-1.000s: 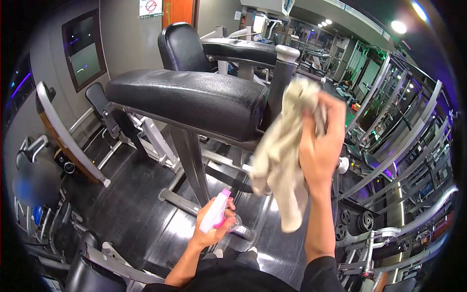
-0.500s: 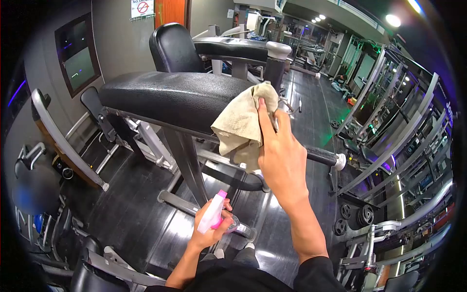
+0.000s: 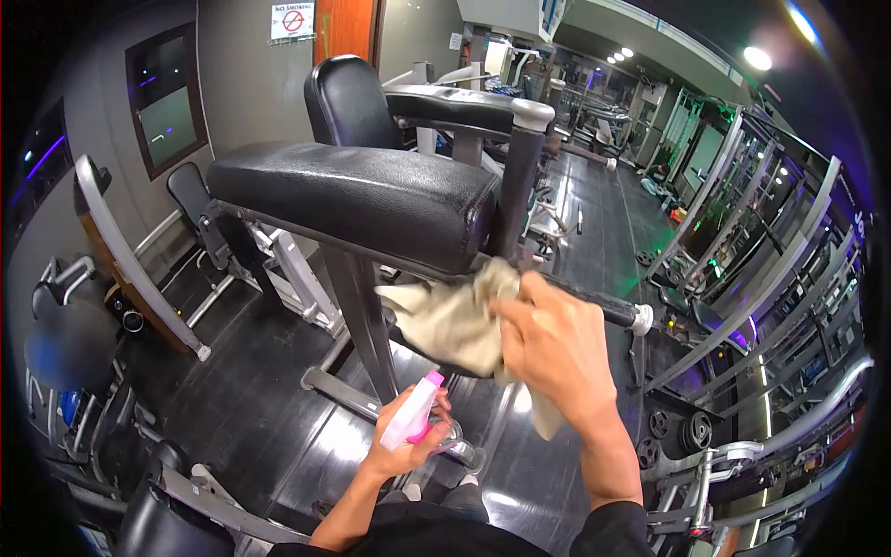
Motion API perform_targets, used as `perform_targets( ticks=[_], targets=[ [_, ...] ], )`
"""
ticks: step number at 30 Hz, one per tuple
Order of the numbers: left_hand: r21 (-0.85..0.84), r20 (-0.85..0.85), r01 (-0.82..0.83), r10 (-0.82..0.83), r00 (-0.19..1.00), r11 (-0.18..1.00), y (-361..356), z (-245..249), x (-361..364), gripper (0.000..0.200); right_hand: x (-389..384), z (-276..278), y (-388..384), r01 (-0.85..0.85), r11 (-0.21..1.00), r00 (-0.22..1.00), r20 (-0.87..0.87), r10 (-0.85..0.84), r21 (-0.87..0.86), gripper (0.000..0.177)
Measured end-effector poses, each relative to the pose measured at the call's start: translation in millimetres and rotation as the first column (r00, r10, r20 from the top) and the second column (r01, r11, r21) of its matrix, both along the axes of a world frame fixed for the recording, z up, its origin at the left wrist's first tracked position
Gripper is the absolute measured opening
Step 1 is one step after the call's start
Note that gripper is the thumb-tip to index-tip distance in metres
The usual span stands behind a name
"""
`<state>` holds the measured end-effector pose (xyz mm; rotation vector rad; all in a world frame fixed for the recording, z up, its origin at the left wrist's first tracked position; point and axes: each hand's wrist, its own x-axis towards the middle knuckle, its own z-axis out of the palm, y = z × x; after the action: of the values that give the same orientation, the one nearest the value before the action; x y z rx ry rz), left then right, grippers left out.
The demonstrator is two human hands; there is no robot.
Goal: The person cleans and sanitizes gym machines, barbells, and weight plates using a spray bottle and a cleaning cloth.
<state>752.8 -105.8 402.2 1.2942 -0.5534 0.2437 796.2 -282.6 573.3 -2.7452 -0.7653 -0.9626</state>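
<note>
My right hand is closed on a beige cloth, which hangs loose and partly blurred just below the end of a black padded armrest. The cloth is near the metal frame under the pad; whether it touches is hard to tell. Lower down, my left hand grips a spray bottle with a white and pink trigger head. Its clear body is mostly hidden behind my fingers. An upright black handle with a silver cap rises beside the pad's end.
A second handle with a pale end cap sticks out to the right. Behind the pad stands a black backrest. Weight plates and racks line the right side; more machines stand left on the dark floor.
My right hand has moved down from the pad's end with the cloth, which now hangs below it. The left hand keeps hold of the spray bottle. The view has shifted slightly.
</note>
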Motion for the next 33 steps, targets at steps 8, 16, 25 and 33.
perform_targets(
  ticks=[8,16,25,33],
  targets=[
    [-0.036,-0.019,-0.019,0.019,1.0,0.999,1,6,-1,0.039,55,58,-15,-0.281,0.822,0.829,0.557,-0.052,0.495,0.026],
    [-0.014,0.025,-0.027,0.027,0.999,1.0,-5,8,7,0.039,141,94,42,-0.507,0.616,0.743,0.668,-0.043,0.603,0.033],
    [-0.057,-0.046,-0.067,0.065,0.997,0.996,8,-1,8,0.04,155,148,11,0.124,0.946,0.943,-0.333,-0.018,0.3,0.042],
    [0.004,-0.026,-0.112,0.113,0.993,0.994,9,-9,14,0.042,133,82,18,-0.383,0.745,0.893,0.426,0.147,0.546,0.023]
  ],
)
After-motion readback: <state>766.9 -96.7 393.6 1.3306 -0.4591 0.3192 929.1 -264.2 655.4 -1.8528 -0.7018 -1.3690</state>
